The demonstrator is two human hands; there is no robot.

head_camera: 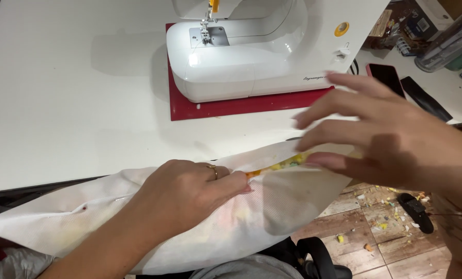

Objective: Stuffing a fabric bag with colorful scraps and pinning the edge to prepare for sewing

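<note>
Pinched in my left hand [189, 194]: the white fabric [272, 206] with a yellow printed edge, at the table's [76, 103] near rim. My right hand [391, 139] hovers spread open over its right end; white sewing machine [251, 57] beyond.

Phone [386, 76]: flat on the bench right of the sewing machine, dark screen, pink-red case.
Packages [402, 26]: top right corner, small printed boxes, brown and dark, partly cut off.
Round label [341, 28]: yellow disc on the white machine body.

Open tabletop [70, 103] lies left — sewing machine [251, 57] blocks the far side.
</note>
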